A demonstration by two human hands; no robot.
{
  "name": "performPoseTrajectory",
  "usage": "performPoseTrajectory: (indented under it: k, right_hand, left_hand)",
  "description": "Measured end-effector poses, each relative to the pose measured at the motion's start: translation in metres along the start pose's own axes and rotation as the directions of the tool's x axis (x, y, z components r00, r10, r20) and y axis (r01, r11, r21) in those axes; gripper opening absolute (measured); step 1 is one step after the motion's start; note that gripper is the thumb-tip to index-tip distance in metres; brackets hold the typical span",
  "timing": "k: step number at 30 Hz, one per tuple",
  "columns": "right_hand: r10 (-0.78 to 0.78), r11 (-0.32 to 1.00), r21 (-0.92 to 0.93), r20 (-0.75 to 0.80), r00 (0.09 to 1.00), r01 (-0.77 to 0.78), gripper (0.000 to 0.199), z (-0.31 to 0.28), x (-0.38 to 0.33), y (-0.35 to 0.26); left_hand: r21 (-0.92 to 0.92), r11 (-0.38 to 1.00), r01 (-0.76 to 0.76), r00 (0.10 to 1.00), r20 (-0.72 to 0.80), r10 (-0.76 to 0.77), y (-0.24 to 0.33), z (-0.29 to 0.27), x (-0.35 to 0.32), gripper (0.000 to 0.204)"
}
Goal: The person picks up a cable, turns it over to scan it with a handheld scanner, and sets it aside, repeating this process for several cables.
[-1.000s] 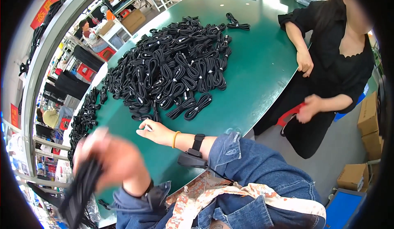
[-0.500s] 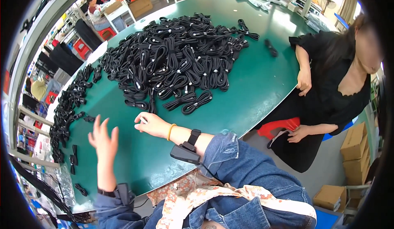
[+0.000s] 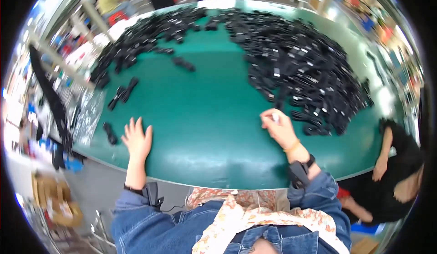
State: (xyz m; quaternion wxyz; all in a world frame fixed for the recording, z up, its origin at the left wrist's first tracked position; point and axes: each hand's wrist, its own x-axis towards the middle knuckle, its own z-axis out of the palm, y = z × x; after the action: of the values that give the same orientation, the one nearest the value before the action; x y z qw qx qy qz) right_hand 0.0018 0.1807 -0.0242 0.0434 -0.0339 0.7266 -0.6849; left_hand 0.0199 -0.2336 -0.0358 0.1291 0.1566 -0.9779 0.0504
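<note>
Visibly, left hand spread over glossy bench; right hand pinching small white item near looped black cables.

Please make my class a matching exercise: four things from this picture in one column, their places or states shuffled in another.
1. large heap of black coiled cables
2. bare left hand
3. crumpled clear plastic sheeting
4. bare right hand

A. fingers curled
B. left end of the glossy green table
C. right part of the table
D. fingers spread

Pairs: 1-C, 2-D, 3-B, 4-A
</note>
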Motion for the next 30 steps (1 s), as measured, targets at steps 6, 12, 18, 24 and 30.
performPoseTrajectory:
  k: [6, 12, 18, 24, 30]
  right_hand:
    - [0.041, 0.995, -0.090, -0.010, 0.999, -0.042, 0.013, 0.010, -0.006, 0.003]
    - [-0.017, 0.989, -0.144, -0.026, 1.000, 0.013, 0.011, 0.010, -0.006, 0.002]
    - [-0.001, 0.989, -0.148, -0.030, 1.000, -0.004, 0.010, 0.012, 0.003, 0.004]
    - [-0.025, 0.991, -0.135, -0.052, 0.998, 0.018, 0.009, 0.009, -0.002, 0.004]
    - [-0.066, 0.988, -0.148, -0.090, 0.994, 0.052, 0.008, 0.014, 0.003, 0.003]
  left_hand:
    - [-0.156, 0.987, -0.034, 0.996, 0.080, 0.047, -0.033, -0.009, 0.015, 0.055]
    - [0.149, 0.961, 0.232, 0.973, -0.052, -0.227, -0.090, -0.027, 0.068, 0.068]
    - [-0.164, 0.804, 0.571, 0.818, 0.199, -0.540, -0.125, 0.013, 0.078, 0.079]
    - [-0.034, 0.988, 0.151, 0.986, 0.078, -0.148, -0.092, 0.016, 0.144, 0.079]
    - [-0.011, 0.990, -0.143, 0.970, 0.197, 0.142, -0.062, 0.029, 0.182, 0.070]
